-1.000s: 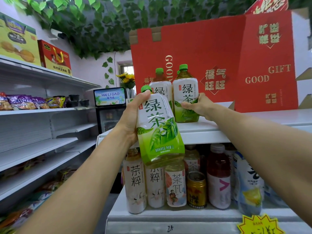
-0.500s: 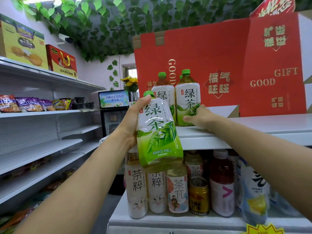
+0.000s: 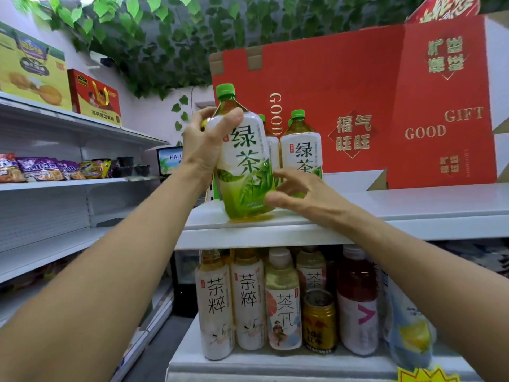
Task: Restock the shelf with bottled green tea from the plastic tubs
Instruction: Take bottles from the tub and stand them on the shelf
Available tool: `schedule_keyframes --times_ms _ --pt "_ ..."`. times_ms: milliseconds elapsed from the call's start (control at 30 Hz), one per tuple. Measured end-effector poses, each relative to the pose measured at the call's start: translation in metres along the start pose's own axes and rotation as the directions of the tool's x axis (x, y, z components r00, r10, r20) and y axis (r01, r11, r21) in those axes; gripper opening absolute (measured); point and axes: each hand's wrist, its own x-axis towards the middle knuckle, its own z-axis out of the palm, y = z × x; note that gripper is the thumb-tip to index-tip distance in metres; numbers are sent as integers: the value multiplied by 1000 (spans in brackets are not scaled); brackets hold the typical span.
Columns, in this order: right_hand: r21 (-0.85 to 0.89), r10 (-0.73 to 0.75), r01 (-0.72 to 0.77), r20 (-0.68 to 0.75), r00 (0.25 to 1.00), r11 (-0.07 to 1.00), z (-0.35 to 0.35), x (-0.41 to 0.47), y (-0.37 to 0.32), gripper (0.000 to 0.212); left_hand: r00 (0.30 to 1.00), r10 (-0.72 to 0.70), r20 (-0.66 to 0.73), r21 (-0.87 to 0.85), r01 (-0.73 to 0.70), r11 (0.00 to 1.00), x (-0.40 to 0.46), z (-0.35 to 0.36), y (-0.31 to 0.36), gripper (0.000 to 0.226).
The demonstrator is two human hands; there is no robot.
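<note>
Left hand [image 3: 203, 150] wrapped round the upper body of a green tea bottle [image 3: 246, 161], base set on the top shelf [image 3: 385, 216] edge, just left of and nearer than shelved tea bottles [image 3: 301, 144]; right hand [image 3: 297, 194] spread loose, fingertips at its lower side, gripping nothing

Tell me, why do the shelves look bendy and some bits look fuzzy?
In the head view the wide lens bows the white metal shelf edges; the red cardboard gift box top corner smears with blur, while the green-capped plastic tea bottle in the left hand stays fairly sharp under even, soft light.
</note>
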Motion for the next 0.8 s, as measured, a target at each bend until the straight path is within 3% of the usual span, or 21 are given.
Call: schedule_keyframes --times_ms 100,167,267,333,500,667,800 --pt "-98 -11 10 -11 1000 995 3 3 6 78 1000 -20 14 -34 21 999 1 -1 -14 91" --pt "-102 -26 25 -11 1000 994 2 5 9 69 998 -33 55 -5 33 999 3 0 -17 103" --pt "-98 -35 34 -14 999 995 2 6 10 51 986 -32 163 164 5 987 2 6 -10 135" --pt "-91 -49 46 -35 998 995 4 5 10 41 978 -39 205 262 -16 965 -7 5 -10 145" --pt "-118 -68 63 -43 997 991 7 7 8 28 975 -114 192 619 -30 785 -53 -15 -47 145" --pt "-264 42 -43 -11 999 964 12 20 19 58 949 -198 243 567 27 823 -44 -12 -58 130" --pt "-314 151 -141 10 988 939 11 25 23 60 942 -263 210 555 106 825 -30 -4 -70 131"
